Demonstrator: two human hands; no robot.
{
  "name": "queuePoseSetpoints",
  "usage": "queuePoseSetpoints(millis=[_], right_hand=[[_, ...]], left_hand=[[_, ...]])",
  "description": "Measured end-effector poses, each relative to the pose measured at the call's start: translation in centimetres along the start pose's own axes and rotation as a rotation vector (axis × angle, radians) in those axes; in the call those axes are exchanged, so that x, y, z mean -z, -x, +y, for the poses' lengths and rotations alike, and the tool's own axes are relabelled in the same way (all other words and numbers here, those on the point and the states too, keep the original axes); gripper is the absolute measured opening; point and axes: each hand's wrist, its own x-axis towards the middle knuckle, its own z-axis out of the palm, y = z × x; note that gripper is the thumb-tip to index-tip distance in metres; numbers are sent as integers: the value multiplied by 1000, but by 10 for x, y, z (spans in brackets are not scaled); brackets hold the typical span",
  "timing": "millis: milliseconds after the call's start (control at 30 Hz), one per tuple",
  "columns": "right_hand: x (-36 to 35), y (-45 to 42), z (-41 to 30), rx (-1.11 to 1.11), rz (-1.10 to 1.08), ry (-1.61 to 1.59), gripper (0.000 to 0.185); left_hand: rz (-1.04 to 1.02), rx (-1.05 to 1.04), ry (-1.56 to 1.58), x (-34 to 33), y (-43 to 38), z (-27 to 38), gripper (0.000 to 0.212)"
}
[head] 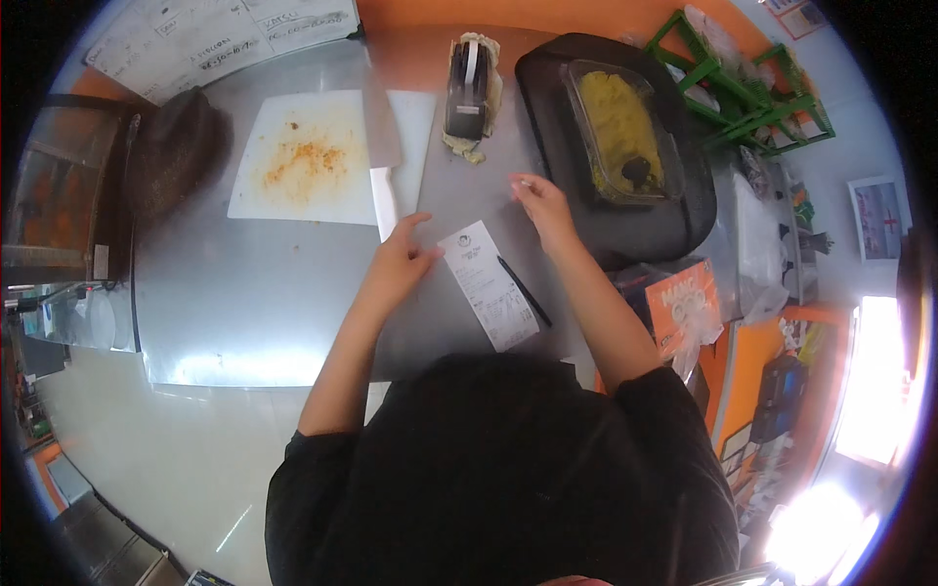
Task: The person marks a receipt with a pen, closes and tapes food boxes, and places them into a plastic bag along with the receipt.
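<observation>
My left hand (401,262) is empty, with thumb and forefinger apart. Its thumb is at the left edge of a printed paper receipt (480,275); whether they touch I cannot tell. Just beyond that hand is the white handle of a large kitchen knife (382,132), lying across a stained white cutting board (256,146). My right hand (548,212) is raised past the receipt, its fingertips pinched on a small pale piece, too small to identify. A black pen (524,291) lies along the receipt's right edge. Farther back stands a black tape dispenser (467,121) with crumpled material around it.
On the right, a clear container of yellow powder (619,121) sits on a large black case-like surface (546,88). Green plastic baskets (722,95) stand behind it. An orange printed package (681,304) is by my right forearm. A dark bulky object (179,157) sits left on the metal counter (234,293).
</observation>
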Motion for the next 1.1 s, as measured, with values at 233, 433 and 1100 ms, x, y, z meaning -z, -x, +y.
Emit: queuePoseSetpoints(millis=[233,433,1100], right_hand=[[9,52,24,344,63,340,15],[11,48,6,680,-247,1191,18],[73,81,-156,635,604,-144,23]], left_hand=[[-153,80,87,-11,23,-24,34],[-68,-12,-427,-21,23,-26,31],[-305,-418,298,43,23,165,33]])
